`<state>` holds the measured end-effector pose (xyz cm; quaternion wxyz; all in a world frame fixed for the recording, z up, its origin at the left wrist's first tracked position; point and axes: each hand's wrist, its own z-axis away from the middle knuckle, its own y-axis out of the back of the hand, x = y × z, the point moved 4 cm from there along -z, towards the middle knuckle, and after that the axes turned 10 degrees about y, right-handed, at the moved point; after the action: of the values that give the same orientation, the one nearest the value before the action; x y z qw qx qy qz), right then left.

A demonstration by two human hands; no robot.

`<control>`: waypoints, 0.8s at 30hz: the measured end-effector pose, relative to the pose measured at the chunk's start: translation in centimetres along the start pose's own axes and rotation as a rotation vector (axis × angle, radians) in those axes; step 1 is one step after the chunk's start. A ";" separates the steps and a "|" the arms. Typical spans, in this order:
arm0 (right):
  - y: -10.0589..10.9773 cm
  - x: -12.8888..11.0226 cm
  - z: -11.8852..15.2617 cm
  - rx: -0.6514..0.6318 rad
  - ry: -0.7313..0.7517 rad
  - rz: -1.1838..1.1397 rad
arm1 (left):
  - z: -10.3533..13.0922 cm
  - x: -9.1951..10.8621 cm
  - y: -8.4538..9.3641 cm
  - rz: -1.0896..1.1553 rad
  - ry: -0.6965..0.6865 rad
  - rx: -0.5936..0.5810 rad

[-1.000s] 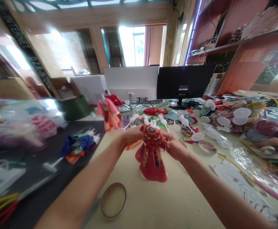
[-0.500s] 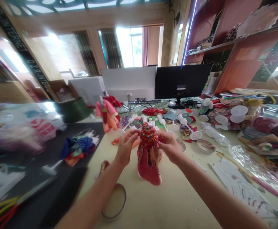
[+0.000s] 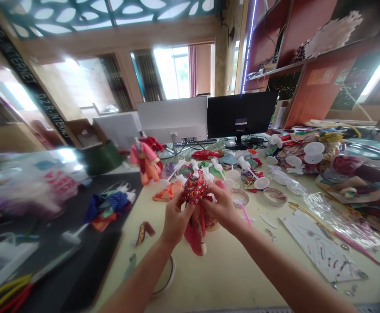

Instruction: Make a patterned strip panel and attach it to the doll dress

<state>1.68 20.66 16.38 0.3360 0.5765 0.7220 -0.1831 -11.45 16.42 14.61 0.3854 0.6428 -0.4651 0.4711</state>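
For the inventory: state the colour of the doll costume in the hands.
Red costume with multicoloured patterning, head view.

Ceiling: a white lattice panel (image 3: 88, 13) of leaf-shaped cutouts runs along the top left of the frame.
Windows: bright daylight comes through the window (image 3: 173, 71) at top centre, with a red curtain (image 3: 192, 71) at its right edge.
Shelving: reddish-brown wall shelves (image 3: 307, 52) fill the upper right.
Furniture: a pale worktable (image 3: 242, 278) spans the bottom, with two monitors (image 3: 238, 115) at its far edge.
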 end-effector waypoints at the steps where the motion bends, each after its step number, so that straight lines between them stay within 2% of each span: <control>1: 0.0 0.0 0.1 0.004 0.005 0.006 | 0.1 0.1 0.1 -0.012 -0.003 0.009; 11: -0.2 -1.4 0.1 0.017 0.048 -0.004 | 0.3 1.7 0.7 -0.179 -0.066 0.135; 16: 0.0 -1.7 0.5 0.007 0.019 -0.043 | 0.3 1.4 1.0 -0.196 -0.068 0.163; 24: 0.0 -0.7 0.7 0.066 -0.071 -0.081 | 0.1 0.8 1.0 -0.180 -0.028 0.177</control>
<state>1.94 19.73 16.35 0.3346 0.5507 0.7258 -0.2407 -12.28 15.87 15.41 0.3614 0.7198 -0.3675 0.4650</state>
